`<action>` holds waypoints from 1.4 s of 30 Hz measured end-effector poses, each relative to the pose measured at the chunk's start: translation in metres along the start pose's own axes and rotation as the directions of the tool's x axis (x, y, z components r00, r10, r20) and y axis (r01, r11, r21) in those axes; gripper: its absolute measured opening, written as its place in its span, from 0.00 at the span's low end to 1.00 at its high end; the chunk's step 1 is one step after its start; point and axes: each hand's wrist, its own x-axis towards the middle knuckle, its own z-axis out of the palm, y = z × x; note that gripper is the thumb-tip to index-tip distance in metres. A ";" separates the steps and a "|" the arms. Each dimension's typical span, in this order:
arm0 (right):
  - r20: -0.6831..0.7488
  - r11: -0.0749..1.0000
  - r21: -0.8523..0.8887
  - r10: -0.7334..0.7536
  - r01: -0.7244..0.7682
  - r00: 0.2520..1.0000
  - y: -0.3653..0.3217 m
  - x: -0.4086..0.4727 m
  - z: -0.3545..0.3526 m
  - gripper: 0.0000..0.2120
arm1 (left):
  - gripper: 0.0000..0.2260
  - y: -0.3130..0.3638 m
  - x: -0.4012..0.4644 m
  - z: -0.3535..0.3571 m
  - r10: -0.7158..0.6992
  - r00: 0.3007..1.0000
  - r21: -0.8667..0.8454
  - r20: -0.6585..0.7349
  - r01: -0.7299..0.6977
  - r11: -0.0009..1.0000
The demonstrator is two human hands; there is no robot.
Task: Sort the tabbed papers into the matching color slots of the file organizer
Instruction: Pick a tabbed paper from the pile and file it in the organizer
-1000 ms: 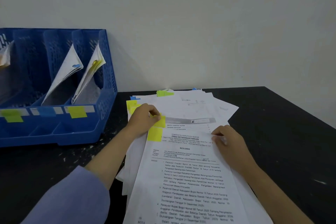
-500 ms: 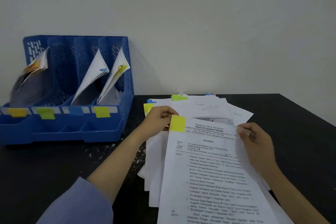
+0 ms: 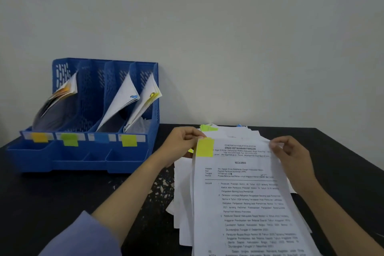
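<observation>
I see my left hand (image 3: 182,143) pinching the top left corner of a white printed sheet with a yellow tab (image 3: 239,193). My right hand (image 3: 291,156) pinches its top right corner, above the loose white paper pile (image 3: 182,203) on the black tabletop (image 3: 342,162).

Top sheet (image 3: 245,199) between the hands: lower end cut off by bottom frame edge; body text below the header too blurred to read. Stack of papers (image 3: 182,210) beneath it mostly covered, only edges and a few tab tips showing beyond the hands. Papers in leftmost slot of file organizer (image 3: 87,160), well left of left hand (image 3: 182,145), smeared; tab colour uncertain.
</observation>
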 end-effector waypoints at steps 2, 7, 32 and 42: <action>-0.009 0.999 0.044 -0.017 0.018 1.000 -0.009 0.006 0.002 0.05 | 0.05 0.007 -0.003 -0.005 0.030 0.999 -0.029 -0.036 -0.031 0.999; -0.049 0.988 0.144 -0.054 0.061 0.997 -0.040 0.021 0.011 0.03 | 0.24 0.011 -0.020 -0.013 0.002 0.999 -0.355 0.036 0.011 0.935; 0.386 0.959 0.262 -0.002 -0.108 0.922 -0.079 0.002 0.098 0.06 | 0.11 0.010 -0.054 -0.065 0.001 0.965 -0.375 -0.261 -0.103 0.921; -0.087 0.989 0.093 0.121 -0.113 0.989 -0.022 -0.009 0.127 0.10 | 0.10 0.025 0.000 -0.070 0.088 0.888 0.058 -0.451 -0.069 0.996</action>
